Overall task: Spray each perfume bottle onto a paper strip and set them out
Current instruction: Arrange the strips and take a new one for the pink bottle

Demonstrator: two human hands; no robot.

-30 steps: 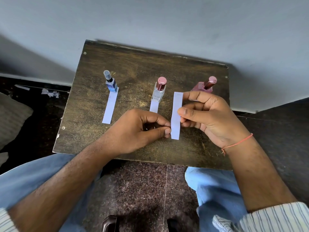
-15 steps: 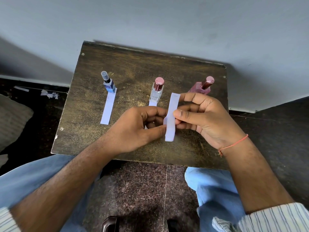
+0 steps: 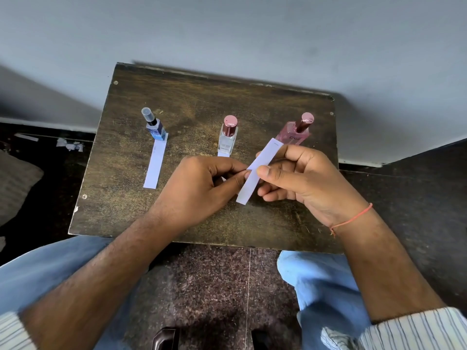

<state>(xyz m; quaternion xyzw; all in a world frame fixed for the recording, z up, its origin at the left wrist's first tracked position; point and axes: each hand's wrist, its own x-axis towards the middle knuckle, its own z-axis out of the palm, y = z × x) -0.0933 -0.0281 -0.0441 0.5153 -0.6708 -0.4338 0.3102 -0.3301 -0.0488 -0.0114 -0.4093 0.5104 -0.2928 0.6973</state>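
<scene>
Nearest, both hands meet over the bench: the left hand pinches the edge of a tilted paper strip, and the right hand grips it between thumb and fingers. Farther back stand three perfume bottles: a blue bottle on a strip, a clear bottle, and a pink bottle.

Three bottles in a row on the table — strips before two.
</scene>
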